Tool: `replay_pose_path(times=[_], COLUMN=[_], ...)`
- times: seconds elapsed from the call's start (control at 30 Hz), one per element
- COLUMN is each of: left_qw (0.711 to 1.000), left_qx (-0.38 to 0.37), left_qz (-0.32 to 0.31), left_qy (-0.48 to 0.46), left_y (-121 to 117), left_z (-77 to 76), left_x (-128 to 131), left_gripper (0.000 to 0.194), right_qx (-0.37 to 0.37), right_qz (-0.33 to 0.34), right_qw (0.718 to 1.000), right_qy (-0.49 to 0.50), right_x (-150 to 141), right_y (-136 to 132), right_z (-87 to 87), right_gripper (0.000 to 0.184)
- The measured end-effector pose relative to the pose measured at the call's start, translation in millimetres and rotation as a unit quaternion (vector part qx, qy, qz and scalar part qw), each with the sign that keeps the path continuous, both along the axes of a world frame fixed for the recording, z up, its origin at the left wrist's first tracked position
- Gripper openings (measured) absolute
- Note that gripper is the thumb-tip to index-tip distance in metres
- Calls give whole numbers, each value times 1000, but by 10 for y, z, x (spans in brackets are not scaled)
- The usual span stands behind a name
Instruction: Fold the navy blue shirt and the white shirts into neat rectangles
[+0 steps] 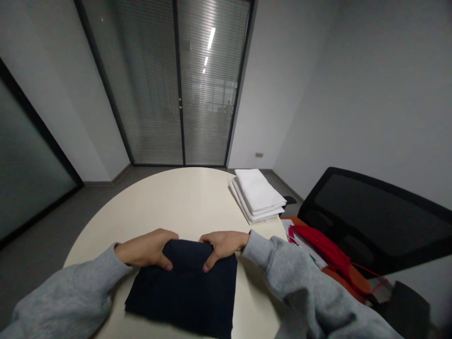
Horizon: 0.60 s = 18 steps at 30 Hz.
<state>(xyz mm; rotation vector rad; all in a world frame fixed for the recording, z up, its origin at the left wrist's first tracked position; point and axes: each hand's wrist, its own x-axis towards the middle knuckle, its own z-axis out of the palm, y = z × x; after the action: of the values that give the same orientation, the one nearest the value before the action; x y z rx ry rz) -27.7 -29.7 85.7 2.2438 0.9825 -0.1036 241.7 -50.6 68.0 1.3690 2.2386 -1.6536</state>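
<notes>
A folded dark navy cloth (187,294) lies near me on the round cream table (169,202). My left hand (150,248) grips its far left corner, thumb on top and fingers hidden behind the edge. On the far right part of the same edge, my right hand (224,246) pinches the cloth in the same way, its thumb pressed on the upper face. Between the two thumbs the fabric shows a smooth, slightly raised fold. Whether it is a garment cannot be made out.
A stack of folded white cloths (259,195) sits at the table's right edge. Beyond it stands a black mesh chair (370,212) with a red item (325,249) and papers on its orange seat. Glass doors (180,84) with blinds are at the back.
</notes>
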Motion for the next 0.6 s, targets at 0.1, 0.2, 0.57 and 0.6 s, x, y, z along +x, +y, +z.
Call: replay_pose_path(times=[0.1,0.2,0.57,0.6], left_qw=[988,953,837,842], left_qx=[140,208,3,-7], left_qz=[-1,60,308,301], left_qy=[-57,-211,-453,-448], left_y=[122,346,1064,1099], left_z=[140,326,9,-75], left_x=[164,275,947,1063], left_gripper=[20,33,52,52], right_qx=[-31,-27,91,99], right_qz=[-75,-173,-522,-537], right_qw=[994,977,840,832], right_qy=[69,120,117,101], right_x=[8,176,2073,2160], right_y=[-18,7,711,773], right_z=[-86,8,1453,1424], right_gripper=[52,34,35,34])
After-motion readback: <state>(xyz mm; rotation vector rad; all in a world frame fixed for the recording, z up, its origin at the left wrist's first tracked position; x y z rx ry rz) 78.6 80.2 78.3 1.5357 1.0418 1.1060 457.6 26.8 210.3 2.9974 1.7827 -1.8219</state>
